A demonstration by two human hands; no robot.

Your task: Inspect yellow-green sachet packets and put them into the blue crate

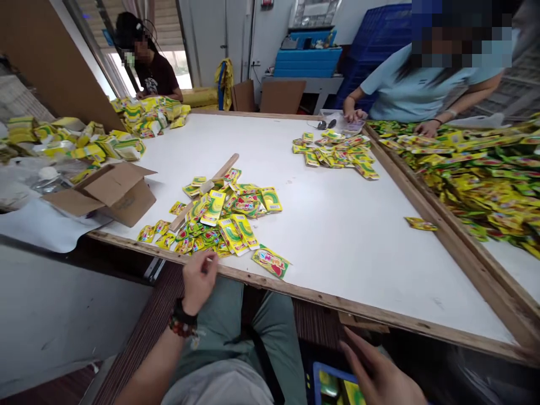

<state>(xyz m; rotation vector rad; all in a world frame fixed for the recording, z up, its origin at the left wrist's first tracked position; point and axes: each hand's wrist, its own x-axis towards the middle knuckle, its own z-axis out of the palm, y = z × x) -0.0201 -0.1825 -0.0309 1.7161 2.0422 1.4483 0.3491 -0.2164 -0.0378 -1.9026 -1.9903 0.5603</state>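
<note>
My left hand [199, 282], with a dark band and beads at the wrist, is at the table's front edge. Its fingers are curled together beside a pile of small yellow-green packets [206, 239]; anything inside them is hidden. Flat yellow-green boxes [213, 207] lie on and among these packets. One larger packet with a red design [270, 261] rests apart, near the edge. Low on the right, my right hand [382, 374] has its fingers stretched out, holding nothing I can see. It is above and beside a blue crate [315, 374] containing yellow-green boxes.
A wooden strip [225, 167] runs through the pile. An open carton [122, 194] stands at left. Wooden rails [447, 247] border the white table [337, 225]. Across it, one person [422, 84] handles packets by a large heap [485, 185]; another person [158, 76] sits far left.
</note>
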